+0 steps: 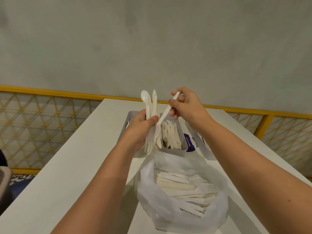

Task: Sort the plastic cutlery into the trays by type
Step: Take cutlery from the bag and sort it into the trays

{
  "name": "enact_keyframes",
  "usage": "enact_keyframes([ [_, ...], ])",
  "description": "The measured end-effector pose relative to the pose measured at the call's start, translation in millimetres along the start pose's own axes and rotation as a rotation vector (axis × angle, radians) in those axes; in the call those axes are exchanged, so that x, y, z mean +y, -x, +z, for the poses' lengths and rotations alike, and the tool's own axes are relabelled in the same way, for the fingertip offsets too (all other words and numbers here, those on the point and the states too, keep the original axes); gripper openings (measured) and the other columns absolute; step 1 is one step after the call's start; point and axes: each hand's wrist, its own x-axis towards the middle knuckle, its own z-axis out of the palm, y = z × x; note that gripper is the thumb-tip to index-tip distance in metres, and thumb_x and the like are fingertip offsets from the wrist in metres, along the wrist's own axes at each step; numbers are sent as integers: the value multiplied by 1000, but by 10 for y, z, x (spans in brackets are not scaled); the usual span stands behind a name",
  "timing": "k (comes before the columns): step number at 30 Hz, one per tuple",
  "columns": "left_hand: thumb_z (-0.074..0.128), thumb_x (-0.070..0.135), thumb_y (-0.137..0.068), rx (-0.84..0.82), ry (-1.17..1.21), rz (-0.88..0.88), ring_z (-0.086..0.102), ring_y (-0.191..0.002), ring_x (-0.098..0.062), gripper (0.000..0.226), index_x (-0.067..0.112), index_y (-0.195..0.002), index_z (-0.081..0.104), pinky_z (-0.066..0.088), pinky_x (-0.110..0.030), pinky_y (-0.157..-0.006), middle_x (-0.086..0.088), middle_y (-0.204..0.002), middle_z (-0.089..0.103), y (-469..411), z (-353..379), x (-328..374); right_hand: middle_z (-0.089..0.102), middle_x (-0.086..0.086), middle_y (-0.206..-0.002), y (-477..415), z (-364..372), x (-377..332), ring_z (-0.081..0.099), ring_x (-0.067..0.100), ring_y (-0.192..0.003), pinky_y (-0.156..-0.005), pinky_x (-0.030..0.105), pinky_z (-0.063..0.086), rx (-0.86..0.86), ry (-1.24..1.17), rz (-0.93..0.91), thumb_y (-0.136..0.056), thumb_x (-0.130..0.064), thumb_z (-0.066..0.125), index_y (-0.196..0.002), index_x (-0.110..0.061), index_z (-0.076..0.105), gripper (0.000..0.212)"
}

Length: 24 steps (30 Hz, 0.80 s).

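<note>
Fingers (171,101) of right hand (187,105) pinch one piece (166,110) by handle; left hand (140,127) grips mixed bundle (152,107), above trays (173,150). Plastic likely light, stiff, slick, brittle: hold mid-handle, no bending.

Three trays sit on one surface (76,166): left tray (130,114), middle tray (174,152), right tray (209,153). One bag (148,196) lies before them. Two hands show: the left hand (140,127) holds one bundle (153,109) of several pieces, one spoon (145,97) plain among them; the right hand (187,105) pinches one piece (166,110). The cutlery in bag and trays is too crowded to count.
</note>
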Motion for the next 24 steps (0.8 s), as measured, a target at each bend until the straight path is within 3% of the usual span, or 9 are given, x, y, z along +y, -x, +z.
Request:
enact_keyframes([
  [4,46,11,-97,-8,-56,-31,58,-92,-22,18,18,-113,51,48,-37,-84,-4,-93,61,5,-57,-1,57,10,-66,-9,-79,17,58,12,-46,-44,20,50,6,-77,3,-91,2,54,-95,-10,50,13],
  [9,48,17,-96,73,-161,-15,57,-106,-31,25,15,-120,54,46,-48,-97,-14,-113,61,-25,-160,-32,59,13,-63,-26,-165,2,62,12,-44,-45,21,53,-24,-134,12,-87,6,58,-85,-9,50,17],
  [12,47,16,-96,135,-167,-4,57,-99,-27,19,15,-115,53,46,-41,-88,-10,-106,60,-52,-261,-47,61,14,-63,-12,-190,11,63,12,-44,-45,19,53,-116,-108,26,-84,6,62,-80,-6,53,16],
  [15,46,14,-97,196,-169,27,54,-82,-19,18,10,-113,53,44,-32,-70,-4,-91,56,-69,-367,-23,63,6,-58,18,-196,-14,61,10,-45,-49,20,54,-315,130,41,-83,2,66,-83,-4,64,7],
  [19,46,12,-96,266,-159,41,53,-88,-23,14,10,-107,53,44,-37,-80,-8,-96,57,-124,-494,-41,60,-2,-63,55,-151,-83,53,8,-53,-58,20,48,-531,579,29,-92,-14,57,-93,-19,67,11],
  [22,44,9,-96,328,-123,39,54,-81,-20,10,13,-95,53,45,-35,-79,-6,-88,57,-145,-602,-71,54,0,-68,45,-129,-55,48,11,-59,-60,22,43,-560,697,83,-97,-15,46,-91,-15,61,16],
  [24,42,6,-96,380,-52,28,54,-73,-16,16,15,-88,52,45,-31,-76,-4,-79,56,-152,-706,-84,54,1,-68,4,-126,19,48,13,-58,-58,23,43,-497,640,136,-99,-13,40,-92,-12,56,18],
])
